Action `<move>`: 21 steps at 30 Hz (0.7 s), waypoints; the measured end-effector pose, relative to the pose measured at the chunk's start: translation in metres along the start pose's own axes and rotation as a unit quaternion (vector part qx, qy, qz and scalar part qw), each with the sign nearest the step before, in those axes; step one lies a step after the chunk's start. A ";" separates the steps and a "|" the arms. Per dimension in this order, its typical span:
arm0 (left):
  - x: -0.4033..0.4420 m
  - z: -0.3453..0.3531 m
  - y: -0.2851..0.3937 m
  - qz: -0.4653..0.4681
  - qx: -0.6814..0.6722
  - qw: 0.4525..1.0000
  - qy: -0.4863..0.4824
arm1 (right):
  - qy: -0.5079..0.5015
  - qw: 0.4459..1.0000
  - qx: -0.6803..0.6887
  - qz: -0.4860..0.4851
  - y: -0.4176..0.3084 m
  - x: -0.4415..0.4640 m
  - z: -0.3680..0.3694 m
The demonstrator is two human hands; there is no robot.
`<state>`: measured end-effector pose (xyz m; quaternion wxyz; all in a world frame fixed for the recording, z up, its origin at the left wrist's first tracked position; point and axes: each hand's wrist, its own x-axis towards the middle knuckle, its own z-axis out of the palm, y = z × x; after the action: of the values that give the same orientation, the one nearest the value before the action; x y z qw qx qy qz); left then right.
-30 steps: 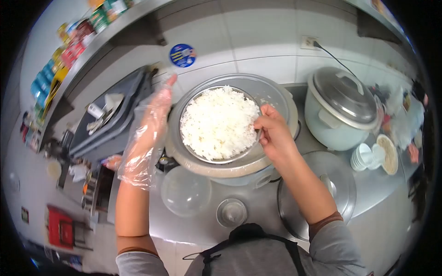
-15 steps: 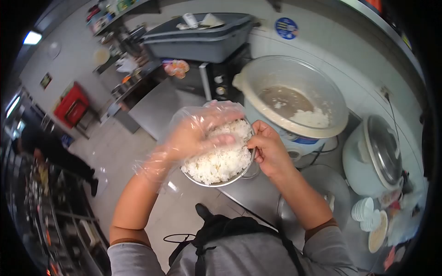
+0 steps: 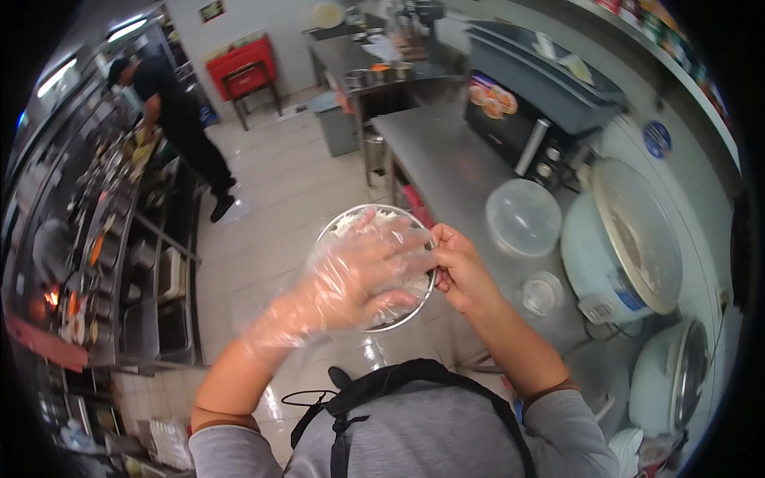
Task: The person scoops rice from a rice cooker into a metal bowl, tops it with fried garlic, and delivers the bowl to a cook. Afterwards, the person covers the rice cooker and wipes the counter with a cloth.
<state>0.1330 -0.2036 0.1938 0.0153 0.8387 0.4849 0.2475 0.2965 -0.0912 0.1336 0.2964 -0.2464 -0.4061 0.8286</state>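
A round metal bowl (image 3: pixel 402 319) of cooked white rice (image 3: pixel 346 226) is held up in front of my body, above the tiled floor. My left hand (image 3: pixel 362 271), in a loose clear plastic glove, lies over the rice with its fingers stretched out and covers most of it. At the bowl's right side, my bare right hand (image 3: pixel 464 271) pinches the rim between thumb and fingers. Whether the bowl has a handle under those fingers is hidden.
To the right, a steel table (image 3: pixel 434 151) carries a clear round container (image 3: pixel 523 217), a microwave (image 3: pixel 510 131) under a grey tub (image 3: pixel 550 72), and a large open rice cooker (image 3: pixel 594 255). A lidded cooker (image 3: pixel 657 382) stands nearer. A person (image 3: pixel 179 119) works at the left cooking line.
The view has swung left, away from the rice cooker, with the bowl now over the floor. My left hand has spread flat across the rice; my right hand keeps its pinch on the rim.
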 end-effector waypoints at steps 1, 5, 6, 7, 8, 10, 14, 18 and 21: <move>-0.022 -0.001 -0.003 -0.012 0.051 0.999 0.013 | -0.015 1.000 -0.006 0.007 0.013 0.011 0.018; -0.114 -0.032 -0.014 -0.106 0.115 0.987 0.019 | -0.057 0.998 -0.024 0.021 0.066 0.042 0.092; -0.134 -0.039 -0.020 -0.132 0.110 0.985 0.031 | -0.064 0.997 -0.029 0.026 0.078 0.047 0.108; -0.156 -0.049 -0.028 -0.155 0.168 0.972 0.043 | -0.063 0.996 -0.050 0.030 0.093 0.052 0.127; -0.175 -0.057 -0.034 -0.195 0.160 0.966 0.062 | -0.072 0.995 -0.059 0.034 0.107 0.057 0.144; -0.210 -0.069 -0.047 -0.275 0.149 0.944 0.102 | -0.100 0.991 -0.073 0.042 0.136 0.067 0.174; -0.281 -0.090 -0.069 -0.361 0.177 0.915 0.035 | -0.114 0.980 -0.075 0.143 0.199 0.096 0.211; -0.329 -0.117 -0.082 -0.404 0.193 0.890 0.083 | -0.118 0.969 -0.036 0.214 0.248 0.128 0.242; -0.364 -0.094 -0.121 -0.428 0.149 0.889 0.058 | -0.120 0.963 -0.042 0.238 0.271 0.159 0.270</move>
<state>-0.1537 -0.4585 0.0984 -0.0341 0.5262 0.8281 0.1901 -0.0699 -0.2578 0.0331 0.0287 -0.2468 -0.4024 0.8811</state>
